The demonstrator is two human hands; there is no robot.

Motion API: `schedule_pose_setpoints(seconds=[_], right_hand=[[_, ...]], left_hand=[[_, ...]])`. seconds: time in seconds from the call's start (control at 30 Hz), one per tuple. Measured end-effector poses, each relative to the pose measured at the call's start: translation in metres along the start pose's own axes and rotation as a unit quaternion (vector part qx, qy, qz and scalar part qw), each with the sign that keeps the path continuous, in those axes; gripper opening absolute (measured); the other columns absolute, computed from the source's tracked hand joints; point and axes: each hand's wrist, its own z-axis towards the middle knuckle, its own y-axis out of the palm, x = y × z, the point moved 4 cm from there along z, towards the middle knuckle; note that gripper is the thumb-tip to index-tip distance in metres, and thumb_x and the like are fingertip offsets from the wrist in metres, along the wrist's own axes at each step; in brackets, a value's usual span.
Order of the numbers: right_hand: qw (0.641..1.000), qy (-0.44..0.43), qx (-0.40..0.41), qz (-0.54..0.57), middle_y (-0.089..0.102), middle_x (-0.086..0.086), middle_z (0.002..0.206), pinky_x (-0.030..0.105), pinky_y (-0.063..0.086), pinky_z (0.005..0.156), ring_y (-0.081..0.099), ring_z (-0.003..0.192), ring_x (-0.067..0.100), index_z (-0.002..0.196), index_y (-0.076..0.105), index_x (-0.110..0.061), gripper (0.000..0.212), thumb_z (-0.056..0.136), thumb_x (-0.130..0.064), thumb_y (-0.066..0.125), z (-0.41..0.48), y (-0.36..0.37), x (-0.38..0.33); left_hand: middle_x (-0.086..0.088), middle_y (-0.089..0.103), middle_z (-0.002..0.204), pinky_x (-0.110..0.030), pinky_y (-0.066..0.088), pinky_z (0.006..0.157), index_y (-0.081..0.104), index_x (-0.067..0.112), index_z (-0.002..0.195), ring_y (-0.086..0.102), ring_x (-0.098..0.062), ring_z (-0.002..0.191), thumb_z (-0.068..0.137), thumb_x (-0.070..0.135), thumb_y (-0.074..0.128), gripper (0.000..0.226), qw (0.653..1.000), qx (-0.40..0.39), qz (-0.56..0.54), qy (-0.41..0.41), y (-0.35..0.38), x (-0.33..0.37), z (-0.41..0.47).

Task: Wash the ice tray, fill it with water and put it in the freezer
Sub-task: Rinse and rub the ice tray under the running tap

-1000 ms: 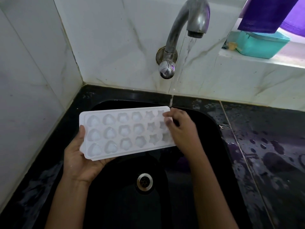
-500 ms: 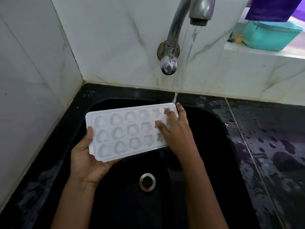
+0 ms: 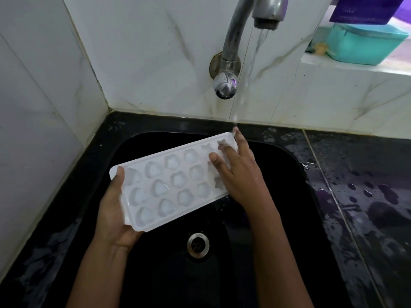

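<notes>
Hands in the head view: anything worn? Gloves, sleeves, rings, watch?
Nothing worn that shows. The left hand and right hand are both bare, with no gloves, and no rings are visible on the fingers in view. Both forearms are bare down to the bottom edge of the picture, with no sleeve cuff, watch or band at either wrist. The nails look short and unpainted.

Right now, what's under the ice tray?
The black sink basin lies below the ice tray, and the left hand supports its near end. The drain shows just past it; the basin directly beneath is hidden.
</notes>
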Motion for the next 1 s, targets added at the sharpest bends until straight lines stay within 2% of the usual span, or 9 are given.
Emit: schedule_pose_setpoints(seconds=[0.13, 0.23, 0.33, 0.4, 0.5, 0.6, 0.67, 0.8, 1.0], right_hand=[[0.996, -0.002, 0.076, -0.035, 0.005, -0.004, 0.16, 0.049, 0.013, 0.114, 0.001, 0.146, 0.016, 0.114, 0.063, -0.028, 0.063, 0.087, -0.068, 0.023, -0.001, -0.009, 0.008], [0.993, 0.013, 0.087, -0.076, -0.003, -0.004, 0.16, 0.05, 0.004, 0.114, -0.009, 0.145, 0.012, 0.119, 0.06, -0.029, 0.072, 0.083, -0.067, 0.011, -0.003, -0.01, 0.01], [0.996, 0.012, 0.061, -0.071, -0.014, -0.006, 0.158, 0.048, 0.001, 0.114, -0.016, 0.144, 0.01, 0.135, 0.046, -0.03, 0.071, 0.084, -0.069, 0.016, -0.001, -0.004, 0.006], [0.997, 0.007, 0.06, -0.055, -0.012, -0.006, 0.159, 0.047, 0.002, 0.114, -0.015, 0.144, 0.01, 0.132, 0.05, -0.03, 0.063, 0.086, -0.065, 0.023, 0.001, -0.003, 0.007], [0.993, 0.016, 0.085, -0.074, -0.007, -0.004, 0.16, 0.05, 0.003, 0.114, -0.013, 0.145, 0.013, 0.117, 0.059, -0.031, 0.064, 0.084, -0.067, 0.018, -0.002, -0.007, 0.012], [0.992, 0.024, 0.094, -0.083, -0.011, -0.004, 0.159, 0.049, 0.0, 0.114, -0.016, 0.144, 0.013, 0.121, 0.058, -0.031, 0.07, 0.083, -0.067, 0.012, -0.004, -0.005, 0.004], [0.994, 0.001, 0.086, -0.068, -0.011, -0.005, 0.159, 0.047, -0.001, 0.114, -0.018, 0.143, 0.01, 0.126, 0.056, -0.029, 0.071, 0.084, -0.068, 0.014, -0.004, -0.002, -0.005], [0.993, -0.018, 0.101, -0.066, -0.001, -0.008, 0.159, 0.039, -0.005, 0.113, -0.017, 0.139, 0.001, 0.117, 0.063, -0.031, 0.066, 0.087, -0.065, 0.015, -0.004, -0.01, -0.001], [0.99, -0.025, 0.125, -0.056, -0.004, -0.007, 0.159, 0.044, -0.003, 0.115, -0.014, 0.144, 0.007, 0.121, 0.059, -0.027, 0.062, 0.088, -0.063, 0.02, -0.006, -0.007, -0.005]], left_hand=[[-0.008, 0.075, 0.091, -0.038, 0.059, 0.056, 0.081, 0.021, 0.08, 0.074, -0.024, 0.077, 0.097, 0.045, 0.037, 0.053, 1.0, -0.012, 0.015, -0.021, 0.003, 0.0, -0.002], [-0.01, 0.076, 0.092, -0.036, 0.058, 0.054, 0.081, 0.019, 0.079, 0.074, -0.024, 0.077, 0.096, 0.038, 0.041, 0.048, 0.998, -0.02, 0.025, -0.046, 0.007, -0.007, -0.003], [-0.012, 0.072, 0.111, -0.039, 0.059, 0.061, 0.076, 0.016, 0.109, 0.073, -0.026, 0.09, 0.092, 0.036, 0.045, 0.04, 0.998, -0.019, 0.006, -0.066, 0.007, -0.009, -0.003], [-0.009, 0.07, 0.117, -0.04, 0.059, 0.063, 0.062, 0.018, 0.129, 0.072, -0.025, 0.093, 0.093, 0.034, 0.044, 0.044, 0.998, -0.011, -0.008, -0.058, 0.004, -0.004, -0.003], [-0.012, 0.072, 0.109, -0.04, 0.059, 0.059, 0.074, 0.013, 0.11, 0.073, -0.027, 0.087, 0.097, 0.038, 0.043, 0.042, 0.998, 0.006, -0.003, -0.056, -0.001, -0.004, -0.003], [-0.011, 0.075, 0.097, -0.039, 0.059, 0.055, 0.081, 0.018, 0.081, 0.074, -0.026, 0.08, 0.092, 0.051, 0.044, 0.051, 0.998, 0.014, 0.023, -0.053, 0.003, -0.006, -0.003], [-0.011, 0.075, 0.101, -0.041, 0.059, 0.058, 0.081, 0.019, 0.087, 0.074, -0.028, 0.084, 0.086, 0.063, 0.041, 0.06, 0.998, 0.013, 0.032, -0.046, 0.005, -0.003, -0.004], [-0.016, 0.067, 0.122, -0.051, 0.058, 0.07, 0.062, 0.016, 0.13, 0.067, -0.035, 0.105, 0.077, 0.08, 0.029, 0.089, 0.998, 0.002, 0.022, -0.053, 0.004, 0.005, -0.005], [-0.015, 0.069, 0.118, -0.045, 0.059, 0.066, 0.078, 0.019, 0.101, 0.07, -0.033, 0.099, 0.092, 0.071, 0.027, 0.074, 0.997, -0.001, -0.002, -0.076, 0.009, -0.007, -0.003]])
